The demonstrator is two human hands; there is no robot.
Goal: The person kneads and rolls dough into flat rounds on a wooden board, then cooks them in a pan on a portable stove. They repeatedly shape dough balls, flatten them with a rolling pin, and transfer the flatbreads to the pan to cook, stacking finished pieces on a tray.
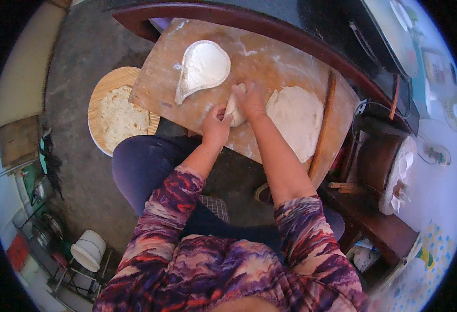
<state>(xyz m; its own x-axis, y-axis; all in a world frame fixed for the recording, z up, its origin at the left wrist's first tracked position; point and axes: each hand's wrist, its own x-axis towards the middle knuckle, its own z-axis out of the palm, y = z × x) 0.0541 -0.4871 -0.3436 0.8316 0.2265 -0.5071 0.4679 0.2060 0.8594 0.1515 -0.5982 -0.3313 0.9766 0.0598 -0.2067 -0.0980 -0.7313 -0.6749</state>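
Observation:
A thick piece of pale dough [234, 111] lies on the floured wooden board [166, 74], with both my hands around it. My left hand [216, 123] grips its near left end between thumb and fingers. The fingers of my right hand [249, 99] close over its far right side. To the right of my right hand, a flat rolled-out sheet of dough [296, 121] is spread on the board. A long wooden rolling pin [324, 124] lies along that sheet's right edge. Beyond my hands sits a gourd-shaped scoop [205, 64] filled with white flour.
Left of the board, a cooked flatbread [121, 113] rests on a round slatted tray [96, 101]. A dark table with a reddish-brown edge [228, 13] overhangs the board's far side. On the right, a brown drum-shaped container [380, 163] stands on a low bench [384, 230]. A white bucket [89, 249] is at lower left.

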